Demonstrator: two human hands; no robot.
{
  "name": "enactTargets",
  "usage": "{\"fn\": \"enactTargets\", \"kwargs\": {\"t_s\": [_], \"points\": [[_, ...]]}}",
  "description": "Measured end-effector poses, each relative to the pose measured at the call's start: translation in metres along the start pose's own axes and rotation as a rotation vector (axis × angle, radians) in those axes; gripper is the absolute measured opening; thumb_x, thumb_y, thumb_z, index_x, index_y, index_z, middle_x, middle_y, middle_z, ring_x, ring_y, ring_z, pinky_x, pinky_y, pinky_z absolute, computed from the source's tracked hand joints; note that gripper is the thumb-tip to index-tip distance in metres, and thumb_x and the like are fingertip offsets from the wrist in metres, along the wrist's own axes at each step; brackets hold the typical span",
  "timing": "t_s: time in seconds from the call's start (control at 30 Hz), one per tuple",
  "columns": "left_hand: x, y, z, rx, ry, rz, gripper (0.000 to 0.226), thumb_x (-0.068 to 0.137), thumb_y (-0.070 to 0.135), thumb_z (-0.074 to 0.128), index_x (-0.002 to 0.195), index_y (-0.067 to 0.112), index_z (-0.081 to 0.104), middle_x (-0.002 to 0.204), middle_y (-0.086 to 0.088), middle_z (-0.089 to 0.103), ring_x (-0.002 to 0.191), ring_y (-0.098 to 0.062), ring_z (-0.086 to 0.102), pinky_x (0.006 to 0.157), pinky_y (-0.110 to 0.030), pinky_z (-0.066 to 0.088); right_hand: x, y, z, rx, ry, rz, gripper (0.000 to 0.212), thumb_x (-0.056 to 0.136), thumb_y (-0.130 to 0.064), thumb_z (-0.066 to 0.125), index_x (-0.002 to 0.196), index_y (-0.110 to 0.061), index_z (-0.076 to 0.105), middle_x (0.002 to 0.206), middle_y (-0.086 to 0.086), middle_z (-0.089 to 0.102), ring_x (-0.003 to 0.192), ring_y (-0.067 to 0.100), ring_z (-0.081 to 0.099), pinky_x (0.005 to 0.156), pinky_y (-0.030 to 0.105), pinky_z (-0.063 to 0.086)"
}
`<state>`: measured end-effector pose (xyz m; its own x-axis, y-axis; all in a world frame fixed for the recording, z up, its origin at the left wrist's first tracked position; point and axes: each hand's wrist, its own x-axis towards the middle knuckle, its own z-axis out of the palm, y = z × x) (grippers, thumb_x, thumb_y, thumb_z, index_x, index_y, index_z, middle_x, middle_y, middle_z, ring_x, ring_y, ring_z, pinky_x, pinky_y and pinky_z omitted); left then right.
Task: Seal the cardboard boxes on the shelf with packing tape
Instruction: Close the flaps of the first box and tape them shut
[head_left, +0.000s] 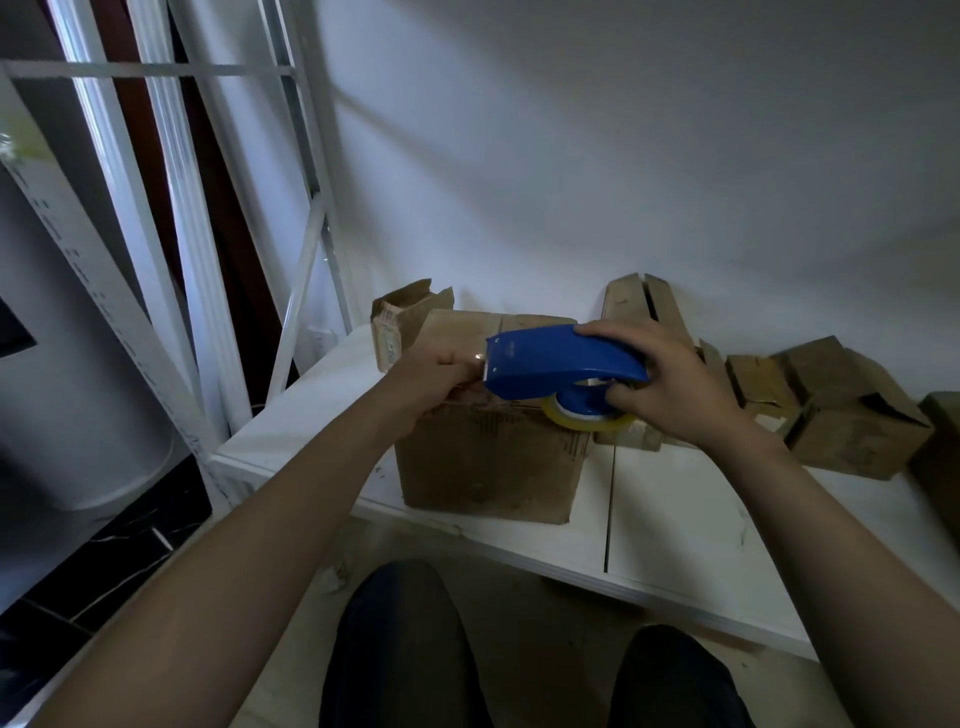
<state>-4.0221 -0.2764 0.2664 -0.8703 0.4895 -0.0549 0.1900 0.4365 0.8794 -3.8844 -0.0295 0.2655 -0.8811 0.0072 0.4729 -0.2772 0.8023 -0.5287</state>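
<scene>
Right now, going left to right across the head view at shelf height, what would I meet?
White shelf frame → open-flapped box → left hand → blue tape dispenser → right hand → small tilted boxes → box at the right edge.

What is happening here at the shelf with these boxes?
A person is taping a cardboard box that stands on the white shelf. The right hand holds a blue tape dispenser over the box top, and the left hand, at the dispenser's cutter, appears to pinch the tape end. More boxes wait to the right, some with open flaps.
</scene>
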Motion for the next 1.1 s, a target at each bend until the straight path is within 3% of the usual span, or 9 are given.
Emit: {"fn": "enactTargets", "kwargs": {"t_s": [0.17, 0.27, 0.4, 0.5, 0.57, 0.73, 0.87, 1.0, 1.1], "points": [[-0.006, -0.022, -0.023, -0.064, 0.101, -0.049, 0.021, 0.097, 0.034, 0.062, 0.090, 0.017, 0.070, 0.088, -0.004, 0.069, 0.083, -0.019, 0.061, 0.071, -0.026, 0.047, -0.001, 0.008, -0.004, -0.055, -0.023, -0.014, 0.080, 0.082, 0.001, 0.071, 0.136, -0.051, 0.047, 0.120, -0.003, 0.047, 0.105, 0.009, 0.047, 0.090, 0.010, 0.035], [-0.009, -0.045, -0.048, -0.120, 0.164, -0.113, 0.019, 0.096, 0.033, 0.064, 0.090, 0.015, 0.069, 0.091, -0.005, 0.070, 0.085, -0.019, 0.063, 0.076, -0.032, 0.048, -0.008, 0.017, -0.012, -0.112, 0.004, -0.043, 0.078, 0.080, 0.003, 0.074, 0.137, -0.044, 0.050, 0.120, -0.002, 0.047, 0.105, 0.007, 0.043, 0.091, 0.011, 0.033], [-0.015, -0.075, -0.078, -0.124, 0.259, -0.159, 0.025, 0.096, 0.035, 0.063, 0.100, 0.011, 0.069, 0.097, -0.004, 0.070, 0.094, -0.019, 0.065, 0.081, -0.034, 0.050, -0.018, 0.028, -0.015, -0.157, 0.027, -0.068, 0.081, 0.077, 0.007, 0.077, 0.137, -0.041, 0.050, 0.119, 0.000, 0.048, 0.104, 0.009, 0.042, 0.092, 0.026, 0.042], [-0.014, -0.090, -0.081, -0.124, 0.255, -0.172, 0.025, 0.097, 0.035, 0.063, 0.098, 0.011, 0.069, 0.096, -0.005, 0.070, 0.095, -0.021, 0.065, 0.079, -0.033, 0.050, -0.021, 0.030, -0.007, -0.197, 0.010, -0.076, 0.080, 0.078, 0.003, 0.078, 0.139, -0.040, 0.049, 0.118, -0.002, 0.047, 0.100, 0.003, 0.038, 0.088, 0.015, 0.032], [-0.010, -0.097, -0.079, -0.139, 0.257, -0.184, 0.027, 0.097, 0.036, 0.062, 0.099, 0.010, 0.070, 0.096, -0.005, 0.070, 0.095, -0.021, 0.066, 0.079, -0.033, 0.050, -0.021, 0.031, -0.001, -0.203, 0.022, -0.106, 0.080, 0.077, 0.003, 0.080, 0.139, -0.039, 0.049, 0.118, -0.002, 0.047, 0.102, 0.005, 0.040, 0.090, 0.015, 0.032], [0.003, -0.108, -0.071, -0.133, 0.277, -0.178, 0.028, 0.097, 0.037, 0.062, 0.100, 0.009, 0.070, 0.096, -0.004, 0.070, 0.094, -0.021, 0.066, 0.084, -0.037, 0.052, -0.024, 0.033, 0.003, -0.243, 0.030, -0.092, 0.081, 0.077, -0.001, 0.082, 0.139, -0.041, 0.049, 0.121, 0.000, 0.047, 0.105, 0.010, 0.041, 0.089, 0.031, 0.043], [0.010, -0.115, -0.066, -0.135, 0.265, -0.155, 0.031, 0.097, 0.038, 0.061, 0.101, 0.008, 0.070, 0.097, -0.006, 0.070, 0.092, -0.023, 0.067, 0.080, -0.035, 0.051, -0.029, 0.034, 0.007, -0.272, 0.055, -0.104, 0.080, 0.076, -0.004, 0.083, 0.139, -0.041, 0.050, 0.122, 0.002, 0.049, 0.106, 0.005, 0.037, 0.088, 0.028, 0.039], [0.015, -0.122, -0.063, -0.160, 0.279, -0.154, 0.029, 0.096, 0.038, 0.063, 0.097, 0.010, 0.070, 0.095, -0.005, 0.071, 0.091, -0.022, 0.067, 0.082, -0.036, 0.052, -0.026, 0.033, 0.008, -0.303, 0.068, -0.098, 0.081, 0.077, -0.010, 0.082, 0.141, -0.044, 0.048, 0.122, 0.004, 0.050, 0.105, 0.015, 0.044, 0.084, 0.041, 0.050], [0.017, -0.127, -0.061, -0.175, 0.281, -0.165, 0.027, 0.096, 0.038, 0.063, 0.096, 0.012, 0.069, 0.094, -0.004, 0.071, 0.091, -0.021, 0.067, 0.085, -0.038, 0.052, -0.023, 0.034, 0.009, -0.341, 0.057, -0.110, 0.080, 0.077, -0.014, 0.081, 0.142, -0.045, 0.045, 0.123, 0.005, 0.049, 0.106, 0.021, 0.048, 0.084, 0.043, 0.052]]}}
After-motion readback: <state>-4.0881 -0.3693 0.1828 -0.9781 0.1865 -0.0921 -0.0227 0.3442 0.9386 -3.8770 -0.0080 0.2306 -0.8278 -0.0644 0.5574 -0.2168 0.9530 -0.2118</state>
